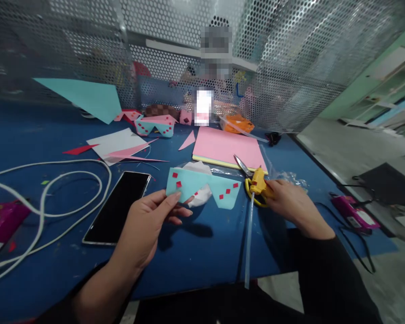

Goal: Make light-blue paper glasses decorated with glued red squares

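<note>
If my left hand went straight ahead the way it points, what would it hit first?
Probably the crumpled white paper just behind the teal cutout that the left hand holds; past that lies the pink paper stack. Depth is hard to judge from this view.

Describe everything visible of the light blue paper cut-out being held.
The light blue paper cut-out is a glasses-like strip with two downward-pointing lobes, each dotted with small red squares. Fingers of the left hand pinch its left end, holding it roughly level above the blue table. The yellow glue gun in the right hand sits beyond its right lobe.
</note>
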Action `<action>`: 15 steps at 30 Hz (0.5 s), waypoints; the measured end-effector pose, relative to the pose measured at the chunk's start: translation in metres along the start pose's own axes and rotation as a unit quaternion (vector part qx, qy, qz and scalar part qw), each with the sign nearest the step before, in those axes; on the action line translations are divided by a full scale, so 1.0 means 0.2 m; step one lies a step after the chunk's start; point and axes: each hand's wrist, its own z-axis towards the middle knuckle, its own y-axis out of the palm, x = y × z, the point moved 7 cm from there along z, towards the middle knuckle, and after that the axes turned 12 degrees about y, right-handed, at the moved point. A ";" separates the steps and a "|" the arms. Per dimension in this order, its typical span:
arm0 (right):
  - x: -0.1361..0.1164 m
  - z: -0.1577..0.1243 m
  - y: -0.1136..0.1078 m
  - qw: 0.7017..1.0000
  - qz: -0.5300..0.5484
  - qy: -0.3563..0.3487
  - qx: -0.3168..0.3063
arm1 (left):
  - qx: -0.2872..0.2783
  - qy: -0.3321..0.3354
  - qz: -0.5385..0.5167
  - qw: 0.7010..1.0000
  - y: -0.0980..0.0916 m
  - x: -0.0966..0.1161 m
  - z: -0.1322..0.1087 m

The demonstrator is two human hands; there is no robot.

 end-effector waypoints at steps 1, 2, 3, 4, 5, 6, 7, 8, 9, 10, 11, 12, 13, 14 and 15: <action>-0.01 0.00 0.01 1.000 0.013 -0.007 0.006 | -0.001 -0.002 -0.002 1.000 0.00 0.00 0.00; -0.02 0.01 0.01 0.999 0.027 -0.012 0.015 | -0.003 -0.005 -0.005 1.000 0.00 0.00 0.00; -0.02 0.01 0.00 0.999 0.042 -0.014 0.025 | -0.005 -0.007 -0.009 1.000 0.00 0.00 0.00; -0.01 0.02 0.00 0.998 0.058 -0.013 0.036 | -0.005 -0.008 -0.012 1.000 0.00 0.00 0.00; 0.00 0.02 -0.01 0.996 0.075 -0.007 0.050 | -0.005 -0.009 -0.016 1.000 0.00 0.00 0.00; 0.02 0.03 -0.03 0.993 0.095 0.003 0.064 | -0.004 -0.009 -0.020 1.000 0.00 0.01 0.00; 0.05 0.03 -0.04 0.990 0.117 0.016 0.079 | -0.004 -0.011 -0.023 1.000 0.00 0.01 0.00; 0.07 0.03 -0.06 0.985 0.138 0.032 0.096 | -0.003 -0.013 -0.027 1.000 0.00 0.00 0.00; 0.09 0.03 -0.09 0.979 0.162 0.050 0.112 | -0.004 -0.017 -0.032 0.999 0.01 0.00 0.00; 0.11 0.03 -0.12 0.970 0.195 0.069 0.126 | -0.004 -0.020 -0.036 0.999 0.01 0.00 0.00; 0.11 0.01 -0.15 0.960 0.230 0.085 0.136 | -0.006 -0.024 -0.040 0.999 0.01 -0.01 0.00; 0.10 -0.01 -0.18 0.948 0.267 0.096 0.142 | -0.008 -0.025 -0.042 0.999 0.01 -0.01 0.00; 0.08 -0.04 -0.21 0.931 0.319 0.102 0.143 | -0.012 -0.026 -0.044 0.999 0.01 -0.01 0.00; 0.05 -0.08 -0.25 0.918 0.360 0.098 0.138 | -0.016 -0.026 -0.044 0.999 0.01 -0.01 0.00; 0.00 -0.12 -0.28 0.901 0.401 0.090 0.138 | -0.019 -0.026 -0.045 0.998 0.01 -0.02 0.00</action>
